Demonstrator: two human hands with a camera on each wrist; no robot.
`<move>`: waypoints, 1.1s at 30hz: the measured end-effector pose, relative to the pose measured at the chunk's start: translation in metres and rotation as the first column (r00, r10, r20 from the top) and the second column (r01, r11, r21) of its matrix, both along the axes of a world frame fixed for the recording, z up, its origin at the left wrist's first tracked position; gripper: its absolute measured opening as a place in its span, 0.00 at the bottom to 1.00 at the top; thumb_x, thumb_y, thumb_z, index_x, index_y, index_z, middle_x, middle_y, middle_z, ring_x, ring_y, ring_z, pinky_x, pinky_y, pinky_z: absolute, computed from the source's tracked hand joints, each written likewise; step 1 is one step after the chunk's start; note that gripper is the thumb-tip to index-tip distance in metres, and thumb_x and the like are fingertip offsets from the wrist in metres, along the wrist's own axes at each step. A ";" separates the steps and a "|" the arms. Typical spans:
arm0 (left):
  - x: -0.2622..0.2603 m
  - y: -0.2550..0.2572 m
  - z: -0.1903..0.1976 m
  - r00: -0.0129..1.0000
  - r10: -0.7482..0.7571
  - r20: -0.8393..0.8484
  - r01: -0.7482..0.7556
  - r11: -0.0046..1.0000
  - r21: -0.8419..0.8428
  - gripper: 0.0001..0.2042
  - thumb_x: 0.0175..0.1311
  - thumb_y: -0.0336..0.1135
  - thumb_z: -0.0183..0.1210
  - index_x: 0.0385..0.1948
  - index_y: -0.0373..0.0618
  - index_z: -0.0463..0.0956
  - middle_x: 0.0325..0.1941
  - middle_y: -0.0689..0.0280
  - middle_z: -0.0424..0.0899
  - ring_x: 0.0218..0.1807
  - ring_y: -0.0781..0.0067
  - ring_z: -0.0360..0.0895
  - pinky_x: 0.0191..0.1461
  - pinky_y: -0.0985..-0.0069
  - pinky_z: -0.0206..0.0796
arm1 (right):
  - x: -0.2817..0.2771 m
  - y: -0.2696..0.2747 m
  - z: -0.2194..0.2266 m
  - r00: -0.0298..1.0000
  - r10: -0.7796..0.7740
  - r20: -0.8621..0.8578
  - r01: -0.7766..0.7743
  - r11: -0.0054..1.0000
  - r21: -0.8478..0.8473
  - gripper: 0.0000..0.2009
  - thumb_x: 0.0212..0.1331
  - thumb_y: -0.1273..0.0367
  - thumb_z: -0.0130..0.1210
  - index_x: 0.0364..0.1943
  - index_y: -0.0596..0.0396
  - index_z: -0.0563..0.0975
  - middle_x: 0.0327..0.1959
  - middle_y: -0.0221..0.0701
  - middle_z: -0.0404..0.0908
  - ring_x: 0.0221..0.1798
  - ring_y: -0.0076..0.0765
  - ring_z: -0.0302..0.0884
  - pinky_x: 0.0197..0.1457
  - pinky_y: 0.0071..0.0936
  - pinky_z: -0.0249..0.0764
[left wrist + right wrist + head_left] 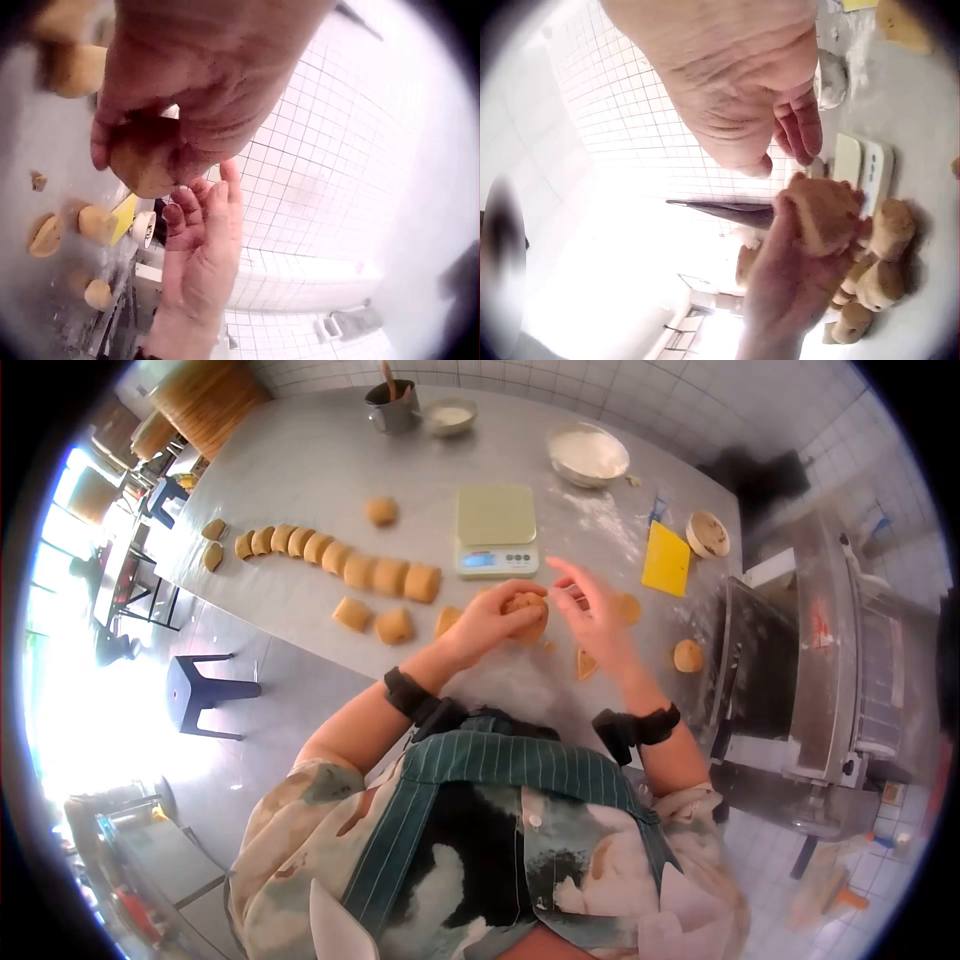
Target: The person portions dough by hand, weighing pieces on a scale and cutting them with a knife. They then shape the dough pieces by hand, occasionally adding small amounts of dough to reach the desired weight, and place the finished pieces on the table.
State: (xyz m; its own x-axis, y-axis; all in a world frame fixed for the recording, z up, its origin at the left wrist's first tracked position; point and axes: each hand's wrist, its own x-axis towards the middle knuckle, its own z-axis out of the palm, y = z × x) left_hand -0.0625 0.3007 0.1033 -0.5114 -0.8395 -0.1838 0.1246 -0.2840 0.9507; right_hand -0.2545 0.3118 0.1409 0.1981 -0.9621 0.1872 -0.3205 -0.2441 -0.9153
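Note:
My left hand (492,622) grips a thick tan piece of dough (530,622) above the near part of the metal table. In the right wrist view its fingers and thumb wrap the dough (826,216) from below. Beside it, my right hand (597,622) is raised with nothing in it. Its fingers are loosely bent, apart from the dough in the right wrist view. Just beyond the hands stands a kitchen scale (497,520) with a lit display. A row of cut dough pieces (360,570) curves away to the left.
More dough pieces (394,626) lie near the front edge, and others (688,655) to the right. A yellow scraper (665,558) sits by a small bowl (708,534). Farther back are a bowl of flour (588,455), a glass bowl (449,417) and a metal pot (392,408). Machinery (790,660) borders the right.

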 end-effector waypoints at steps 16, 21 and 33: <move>0.025 0.003 0.022 0.921 -0.361 0.146 0.334 0.925 0.179 0.17 0.61 0.35 0.57 0.51 0.40 0.73 0.43 0.69 0.77 0.44 0.81 0.73 0.46 0.82 0.66 | 0.002 0.008 0.011 0.910 0.333 -0.245 -0.342 0.940 0.007 0.09 0.53 0.71 0.56 0.39 0.53 0.80 0.34 0.39 0.79 0.36 0.45 0.78 0.40 0.34 0.74; 0.019 0.006 0.025 0.928 -0.320 0.191 0.295 0.944 0.146 0.14 0.61 0.38 0.55 0.45 0.42 0.74 0.33 0.71 0.76 0.36 0.81 0.72 0.35 0.82 0.65 | 0.002 0.013 0.007 0.881 0.253 -0.400 -0.371 0.894 -0.251 0.07 0.50 0.75 0.58 0.34 0.56 0.78 0.33 0.38 0.78 0.32 0.44 0.78 0.34 0.31 0.74; 0.019 -0.045 0.031 0.759 -0.195 0.621 0.346 0.929 -0.132 0.15 0.60 0.38 0.56 0.45 0.41 0.78 0.35 0.63 0.81 0.42 0.77 0.75 0.49 0.77 0.66 | -0.038 -0.012 0.000 0.922 -0.354 -0.153 0.303 0.911 -0.280 0.06 0.53 0.77 0.56 0.35 0.57 0.75 0.31 0.36 0.78 0.32 0.39 0.77 0.34 0.27 0.72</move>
